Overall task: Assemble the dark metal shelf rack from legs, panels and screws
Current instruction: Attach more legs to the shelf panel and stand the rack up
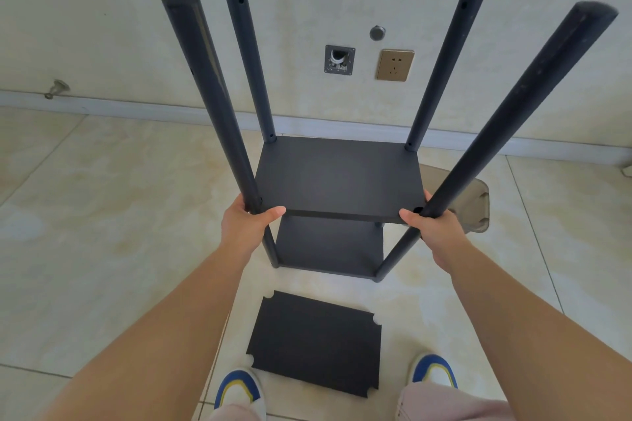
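While the rack (328,202) stands on the floor (102,215), left hand (247,223) and right hand (431,226) grip its upper panel (338,178) at the near legs. A spare panel (316,342) lies flat between the shoes (239,390).

One head-worn wide-angle view looks forward and steeply down from close above the rack (337,178), toward floor (102,215) and wall (102,10).

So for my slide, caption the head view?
Both hands seat a shelf panel between four legs.
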